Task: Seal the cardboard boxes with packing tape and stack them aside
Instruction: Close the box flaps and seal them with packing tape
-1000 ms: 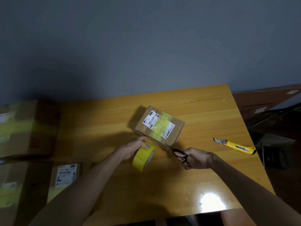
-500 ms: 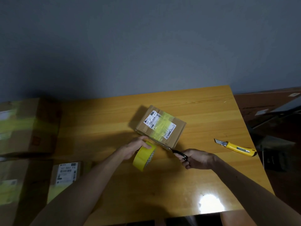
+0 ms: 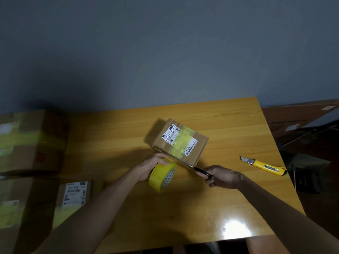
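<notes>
I am watching the left hand (image 3: 151, 166) gripping the yellow tape roll (image 3: 160, 177) just in front of the cardboard box (image 3: 180, 142), which is sitting on the table (image 3: 220, 116). The right hand (image 3: 222, 177) is holding black scissors (image 3: 201, 171) at the box's near corner. A yellow utility knife (image 3: 264, 165) is lying right of the box.
</notes>
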